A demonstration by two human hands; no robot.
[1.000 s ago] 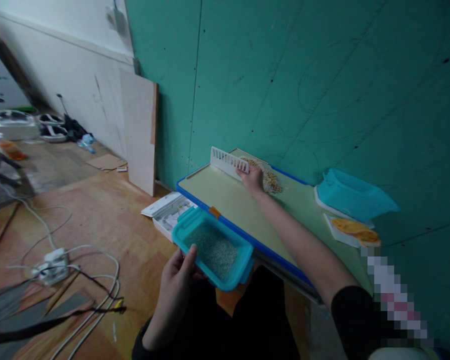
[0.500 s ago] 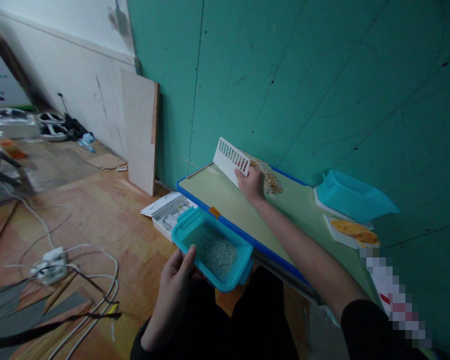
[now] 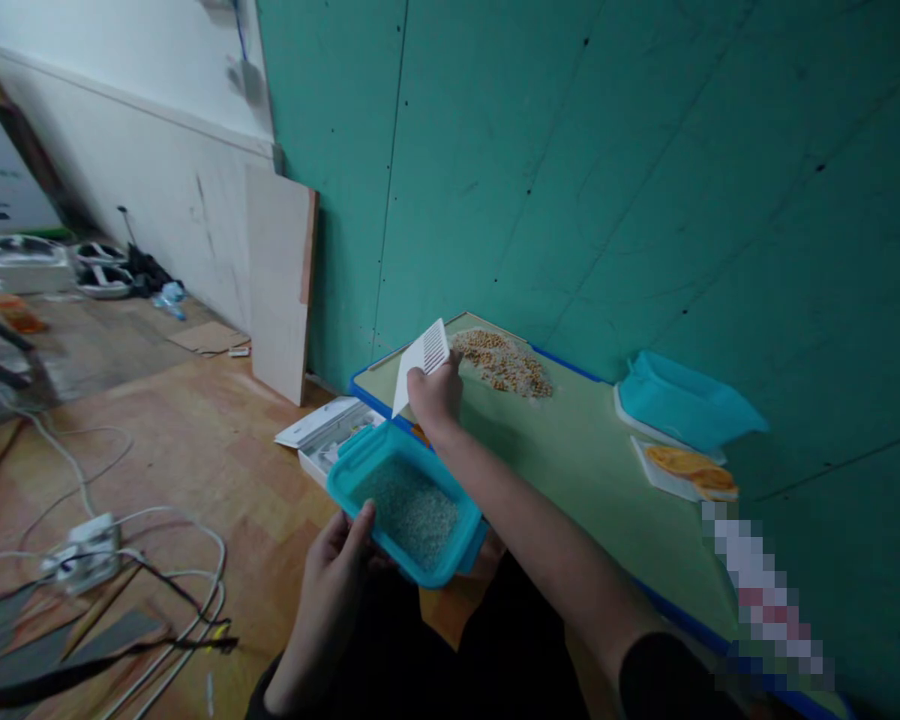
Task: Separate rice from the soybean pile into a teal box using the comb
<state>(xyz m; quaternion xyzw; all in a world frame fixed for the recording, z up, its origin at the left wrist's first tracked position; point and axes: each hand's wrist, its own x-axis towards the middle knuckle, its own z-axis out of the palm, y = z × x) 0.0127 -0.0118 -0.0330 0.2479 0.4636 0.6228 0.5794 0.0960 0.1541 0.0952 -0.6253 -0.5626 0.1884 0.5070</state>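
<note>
Turquoise plastic container (image 3: 459, 538) of granules (image 3: 416, 515) sits in the left hand (image 3: 337, 560) just beside the table (image 3: 589, 460); the right hand (image 3: 436, 395) grips a slotted white scraper (image 3: 415, 366) near the grain pile (image 3: 501, 361). Keeping the container level should avoid spills.

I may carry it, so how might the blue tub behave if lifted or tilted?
The blue tub probably feels stiff, since its walls hold their shape. The pale grains across its bottom may add some weight. Its top is open, so those loose grains would likely spill if it tips.
</note>
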